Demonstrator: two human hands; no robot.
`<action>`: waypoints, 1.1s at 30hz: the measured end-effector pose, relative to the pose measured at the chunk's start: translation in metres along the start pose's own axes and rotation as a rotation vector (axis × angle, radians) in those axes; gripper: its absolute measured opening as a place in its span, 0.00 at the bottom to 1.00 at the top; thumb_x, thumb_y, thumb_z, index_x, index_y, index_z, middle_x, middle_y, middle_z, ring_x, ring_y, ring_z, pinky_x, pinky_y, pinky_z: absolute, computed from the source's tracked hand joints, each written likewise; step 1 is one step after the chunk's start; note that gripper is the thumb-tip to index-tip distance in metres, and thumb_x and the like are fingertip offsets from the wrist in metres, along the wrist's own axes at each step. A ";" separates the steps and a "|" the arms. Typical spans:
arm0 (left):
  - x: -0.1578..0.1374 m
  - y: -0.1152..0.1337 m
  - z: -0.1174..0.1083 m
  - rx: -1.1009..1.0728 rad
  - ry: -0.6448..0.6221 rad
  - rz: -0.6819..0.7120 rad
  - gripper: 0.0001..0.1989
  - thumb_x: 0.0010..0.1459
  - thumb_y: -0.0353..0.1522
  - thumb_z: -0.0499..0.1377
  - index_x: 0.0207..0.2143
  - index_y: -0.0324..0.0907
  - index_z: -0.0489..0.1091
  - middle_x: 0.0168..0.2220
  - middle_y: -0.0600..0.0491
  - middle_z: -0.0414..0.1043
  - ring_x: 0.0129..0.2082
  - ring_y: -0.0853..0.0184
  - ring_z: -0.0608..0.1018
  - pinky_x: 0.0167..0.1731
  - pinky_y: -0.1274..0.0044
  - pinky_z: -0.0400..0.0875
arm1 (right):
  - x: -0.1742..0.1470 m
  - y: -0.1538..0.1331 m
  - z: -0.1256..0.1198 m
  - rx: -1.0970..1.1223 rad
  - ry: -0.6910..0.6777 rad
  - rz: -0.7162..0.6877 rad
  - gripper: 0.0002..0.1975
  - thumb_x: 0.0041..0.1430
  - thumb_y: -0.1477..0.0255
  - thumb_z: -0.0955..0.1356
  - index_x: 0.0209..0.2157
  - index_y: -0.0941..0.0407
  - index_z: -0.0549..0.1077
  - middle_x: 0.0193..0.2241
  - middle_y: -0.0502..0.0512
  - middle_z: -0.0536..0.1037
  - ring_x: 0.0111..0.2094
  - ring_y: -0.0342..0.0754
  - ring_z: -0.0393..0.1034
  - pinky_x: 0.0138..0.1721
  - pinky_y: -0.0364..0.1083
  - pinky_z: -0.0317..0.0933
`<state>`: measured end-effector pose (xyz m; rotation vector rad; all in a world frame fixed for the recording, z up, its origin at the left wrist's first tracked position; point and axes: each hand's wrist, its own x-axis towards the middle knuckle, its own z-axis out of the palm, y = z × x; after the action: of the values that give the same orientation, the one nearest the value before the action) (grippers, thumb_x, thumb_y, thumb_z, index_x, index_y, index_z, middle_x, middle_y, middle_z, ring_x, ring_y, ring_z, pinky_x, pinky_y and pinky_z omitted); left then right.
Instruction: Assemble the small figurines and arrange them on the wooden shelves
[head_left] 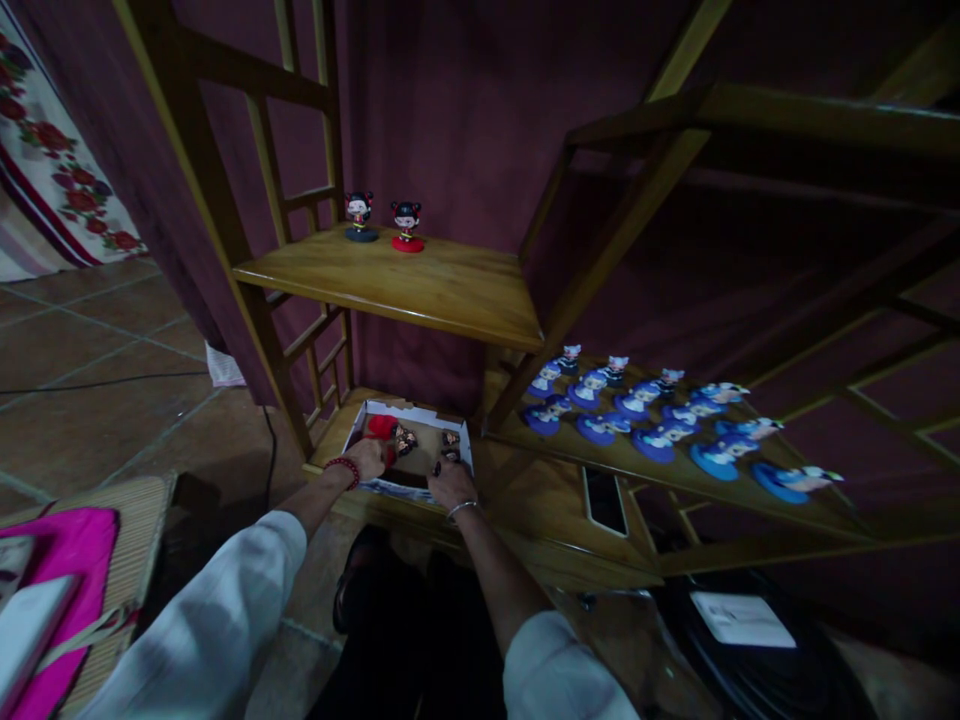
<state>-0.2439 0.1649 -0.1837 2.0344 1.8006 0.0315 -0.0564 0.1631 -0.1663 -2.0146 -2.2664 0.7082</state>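
A shallow white cardboard box (469, 455) stands on the low wooden shelf, with several small figurines lying on its brown bottom. My left hand (366, 458) reaches over the left side of the box, its fingers closed on a figurine with a red base (388, 456), partly covered by the hand. Beside it lies another red-based figurine (405, 440). At the right end, my right hand (451, 484) has its fingers closed around a small dark figurine (438, 467), mostly hidden. Just beyond those fingers sits another dark figurine (450, 438).
Two black-haired figurines (407, 226) stand on the upper wooden shelf (435, 285). Several blue and purple figurines (660, 440) stand in rows on the right shelf. A phone (605, 500) lies on the low board. Wooden posts frame the space; a bench (150, 510) is at left.
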 end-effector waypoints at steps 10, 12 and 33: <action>0.003 -0.004 0.005 0.038 0.052 -0.074 0.13 0.50 0.29 0.48 0.34 0.39 0.71 0.37 0.45 0.73 0.41 0.64 0.73 0.45 0.76 0.61 | 0.003 0.004 0.005 0.017 0.012 0.020 0.13 0.50 0.74 0.61 0.38 0.58 0.69 0.36 0.58 0.74 0.38 0.47 0.68 0.37 0.40 0.58; 0.004 -0.003 0.005 0.042 0.061 -0.085 0.13 0.51 0.30 0.48 0.33 0.38 0.72 0.36 0.44 0.73 0.40 0.63 0.73 0.45 0.75 0.61 | 0.005 0.005 0.006 0.011 0.015 0.051 0.13 0.49 0.76 0.62 0.38 0.59 0.70 0.37 0.59 0.73 0.39 0.47 0.67 0.37 0.40 0.58; 0.006 -0.005 0.006 -0.024 0.001 -0.037 0.13 0.51 0.30 0.50 0.37 0.42 0.71 0.39 0.47 0.72 0.41 0.64 0.73 0.42 0.78 0.63 | 0.014 0.010 0.011 -0.009 0.009 0.036 0.15 0.48 0.78 0.61 0.39 0.55 0.69 0.40 0.57 0.72 0.43 0.47 0.65 0.44 0.42 0.56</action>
<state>-0.2463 0.1696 -0.1922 1.9840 1.8297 0.0436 -0.0522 0.1738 -0.1833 -2.0632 -2.2376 0.6908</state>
